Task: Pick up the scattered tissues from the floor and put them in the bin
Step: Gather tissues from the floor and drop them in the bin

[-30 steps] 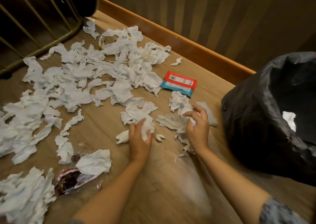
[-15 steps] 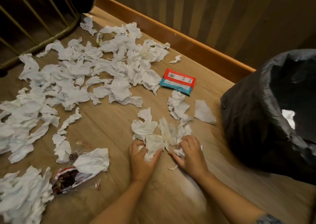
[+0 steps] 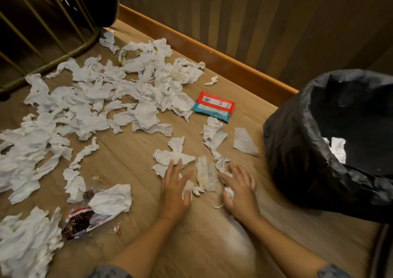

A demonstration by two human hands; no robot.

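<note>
Hands [image 3: 176, 189] blurred (grip on tissues [image 3: 204, 174] unclear).

Tissues [image 3: 119, 99] lie across the floor [image 3: 131, 163], bin [image 3: 297, 150] at right.

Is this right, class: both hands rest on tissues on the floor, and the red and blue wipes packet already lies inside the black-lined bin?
Not quite. The head view shows the red and blue wipes packet on the floor, left of the black-lined bin. Both the left hand and the right hand do rest on tissues.
</note>
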